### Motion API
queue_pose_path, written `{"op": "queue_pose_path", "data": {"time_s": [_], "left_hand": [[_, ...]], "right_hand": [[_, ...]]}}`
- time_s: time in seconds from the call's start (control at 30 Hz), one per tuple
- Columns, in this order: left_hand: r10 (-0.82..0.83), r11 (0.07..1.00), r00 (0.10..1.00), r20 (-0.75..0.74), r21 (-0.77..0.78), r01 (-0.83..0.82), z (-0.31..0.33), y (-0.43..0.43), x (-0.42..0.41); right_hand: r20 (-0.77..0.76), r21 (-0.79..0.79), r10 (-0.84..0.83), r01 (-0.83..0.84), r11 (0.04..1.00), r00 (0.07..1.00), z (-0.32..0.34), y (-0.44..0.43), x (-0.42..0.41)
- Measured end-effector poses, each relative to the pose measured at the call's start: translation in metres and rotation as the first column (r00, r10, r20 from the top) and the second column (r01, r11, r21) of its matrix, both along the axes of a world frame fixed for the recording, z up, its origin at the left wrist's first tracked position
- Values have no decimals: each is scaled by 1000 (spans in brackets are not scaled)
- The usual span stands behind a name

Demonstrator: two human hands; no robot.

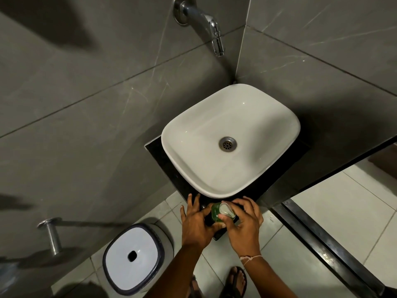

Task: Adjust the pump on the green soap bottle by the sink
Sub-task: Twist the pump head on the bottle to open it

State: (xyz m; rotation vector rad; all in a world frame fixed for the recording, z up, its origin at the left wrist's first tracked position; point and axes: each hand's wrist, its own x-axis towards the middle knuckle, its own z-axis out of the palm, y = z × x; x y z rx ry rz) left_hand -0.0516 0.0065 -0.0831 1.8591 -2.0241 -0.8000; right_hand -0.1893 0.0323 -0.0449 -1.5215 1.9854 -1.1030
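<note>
The green soap bottle (215,212) stands on the black counter's near corner, just in front of the white sink (266,117). Its pale pump head (227,209) points up toward me. My left hand (196,222) wraps the bottle's left side, thumb against it and fingers spread on the counter. My right hand (245,222) cups the right side, with thumb and fingertips pinching the pump head. Most of the bottle's body is hidden by both hands.
A chrome tap (211,26) juts from the grey tiled wall above the sink. A white-lidded bin (134,258) stands on the floor at the left, below a metal wall bar (51,233). A dark threshold strip (326,244) runs at the right. My sandalled feet show below.
</note>
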Motion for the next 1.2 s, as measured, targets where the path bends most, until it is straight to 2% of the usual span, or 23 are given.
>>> {"op": "queue_pose_path", "data": {"time_s": [0.27, 0.47, 0.7, 0.8, 0.9, 0.97, 1.1, 1.2], "left_hand": [[1, 1000, 1000, -1, -3, -1, -5, 1, 1], [-8, 1000, 1000, 22, -2, 8, -6, 1, 0], [5, 1000, 1000, -15, -13, -5, -4, 1, -3], [19, 1000, 999, -50, -13, -19, -4, 1, -1], [17, 1000, 1000, -24, -15, -17, -3, 1, -1], [9, 1000, 1000, -5, -13, -10, -2, 1, -2], [28, 1000, 999, -25, -8, -29, -1, 1, -1], [24, 1000, 999, -26, -10, -24, -2, 2, -1]], "right_hand": [[60, 106, -142, 135, 985, 988, 0, -3, 15], [9, 58, -48, 47, 997, 999, -1, 7, 1], [49, 117, -235, 228, 966, 971, 5, -2, 20], [45, 113, -182, 176, 978, 982, 6, 1, 21], [70, 45, -112, 109, 993, 991, 5, 5, 15], [71, 29, -144, 142, 989, 987, 5, 4, 15], [46, 144, -262, 253, 957, 964, 9, -7, 25], [25, 100, -171, 168, 981, 985, 5, -2, 22]]}}
